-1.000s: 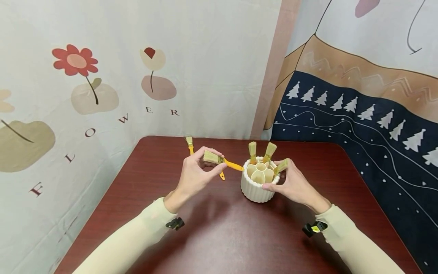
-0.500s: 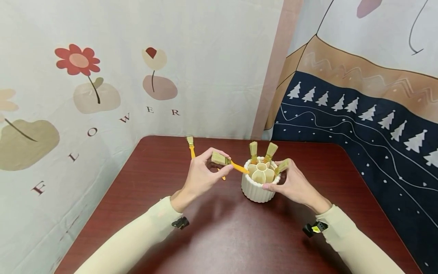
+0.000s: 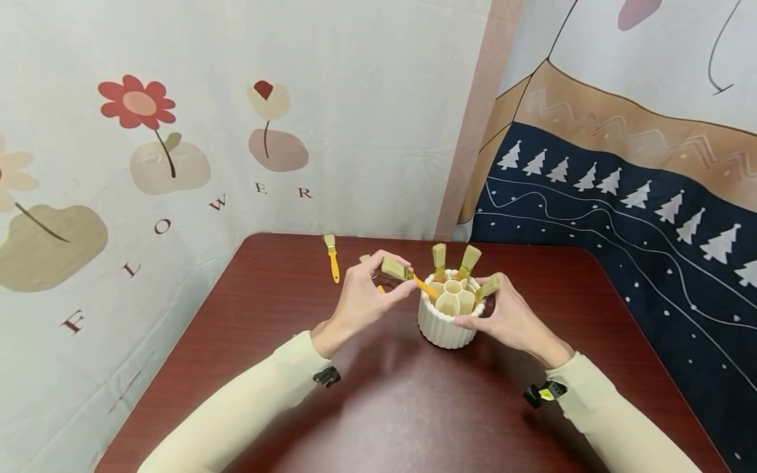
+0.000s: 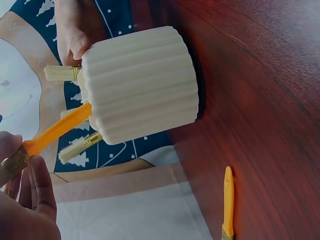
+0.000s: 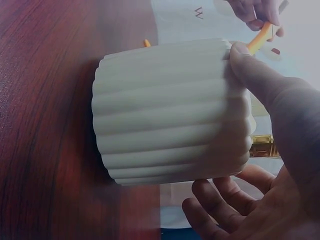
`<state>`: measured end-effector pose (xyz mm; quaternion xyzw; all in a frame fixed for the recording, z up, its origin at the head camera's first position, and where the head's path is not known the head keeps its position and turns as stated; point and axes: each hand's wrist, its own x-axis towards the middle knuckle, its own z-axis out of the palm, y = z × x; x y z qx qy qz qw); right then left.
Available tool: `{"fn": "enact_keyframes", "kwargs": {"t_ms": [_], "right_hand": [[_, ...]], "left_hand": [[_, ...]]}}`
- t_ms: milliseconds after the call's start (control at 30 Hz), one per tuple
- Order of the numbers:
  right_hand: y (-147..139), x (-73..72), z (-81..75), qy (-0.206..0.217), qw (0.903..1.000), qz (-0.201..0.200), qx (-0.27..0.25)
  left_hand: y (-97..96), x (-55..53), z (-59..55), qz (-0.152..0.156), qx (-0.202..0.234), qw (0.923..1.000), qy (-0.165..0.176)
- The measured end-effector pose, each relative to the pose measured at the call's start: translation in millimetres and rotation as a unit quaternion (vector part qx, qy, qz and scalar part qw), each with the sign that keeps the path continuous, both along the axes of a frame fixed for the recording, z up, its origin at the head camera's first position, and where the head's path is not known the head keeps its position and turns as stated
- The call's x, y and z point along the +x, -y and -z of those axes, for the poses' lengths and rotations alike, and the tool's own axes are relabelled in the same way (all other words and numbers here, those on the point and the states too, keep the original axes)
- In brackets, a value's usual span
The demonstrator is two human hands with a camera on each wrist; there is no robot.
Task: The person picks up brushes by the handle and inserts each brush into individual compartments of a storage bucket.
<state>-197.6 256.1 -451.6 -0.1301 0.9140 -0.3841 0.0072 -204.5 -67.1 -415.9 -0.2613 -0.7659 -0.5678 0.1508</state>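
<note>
Pinching a brush (image 3: 395, 269), probably light and stiff and best held here by its metal band (image 4: 16, 159), the left hand (image 3: 367, 295) has the handle (image 4: 60, 129) tip at the mouth of the white holder (image 3: 446, 328), whose likely rigid side the right hand (image 3: 514, 318) grips on the table (image 3: 390, 407).

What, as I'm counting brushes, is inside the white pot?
Three brushes sit inside, bristles up, among petal-shaped dividers. A fourth brush, pinched by the left hand, has its handle over the rim. The pot hides the three brushes' lower handles and its own floor.
</note>
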Motion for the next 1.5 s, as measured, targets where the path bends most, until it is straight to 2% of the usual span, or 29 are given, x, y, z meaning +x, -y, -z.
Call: {"fn": "enact_keyframes", "kwargs": {"t_ms": [233, 567, 600, 767, 800, 833, 1500], "right_hand": [[1.3, -0.4, -1.3, 0.000, 1.0000, 0.002, 0.004], [0.7, 0.8, -2.8, -0.005, 1.0000, 0.000, 0.003], [-4.8, -7.9, 11.3, -0.010, 0.9999, 0.005, 0.005], [-4.1, -7.8, 11.4, -0.011, 0.9999, 0.007, 0.009], [-3.9, -7.6, 11.2, -0.012, 0.9998, 0.008, 0.010], [1.9, 1.3, -2.9, -0.007, 0.9999, 0.003, 0.009], [3.6, 2.1, -2.4, -0.010, 0.9998, 0.009, 0.011]], "left_hand": [[-9.1, -5.3, 1.5, 0.020, 0.011, 0.9997, 0.012], [-20.0, -13.0, 6.1, 0.004, -0.009, 0.9997, 0.023], [-20.6, -13.8, 7.1, 0.003, -0.011, 0.9996, 0.026], [-24.3, -16.4, 11.1, -0.002, -0.018, 0.9992, 0.037], [-24.9, -17.0, 11.9, -0.004, -0.021, 0.9990, 0.039], [-25.7, -17.4, 12.7, -0.005, -0.023, 0.9989, 0.042], [-32.7, -20.3, 25.8, -0.011, -0.080, 0.9939, 0.076]]}}
